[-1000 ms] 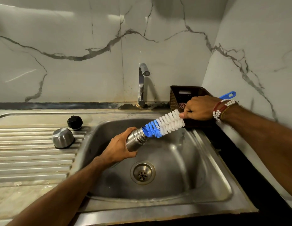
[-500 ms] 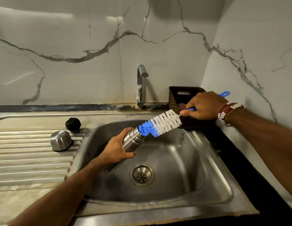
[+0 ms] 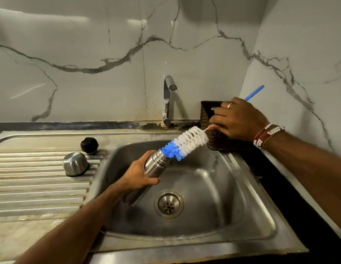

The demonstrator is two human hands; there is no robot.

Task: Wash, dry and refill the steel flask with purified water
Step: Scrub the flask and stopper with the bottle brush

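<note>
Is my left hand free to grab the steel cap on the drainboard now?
Probably not yet: the left hand grips the steel flask. The way to the steel cap looks clear otherwise.

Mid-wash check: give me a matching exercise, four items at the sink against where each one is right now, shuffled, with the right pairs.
Items:
1. steel flask
2. bottle brush
3. black stopper
4. steel cap

Places:
A. on the drainboard, dome up
B. handle in the right hand, blue bristles at the flask's mouth
C. on the drainboard, behind the cap
D. gripped by the left hand over the sink

Pairs: 1-D, 2-B, 3-C, 4-A.
</note>
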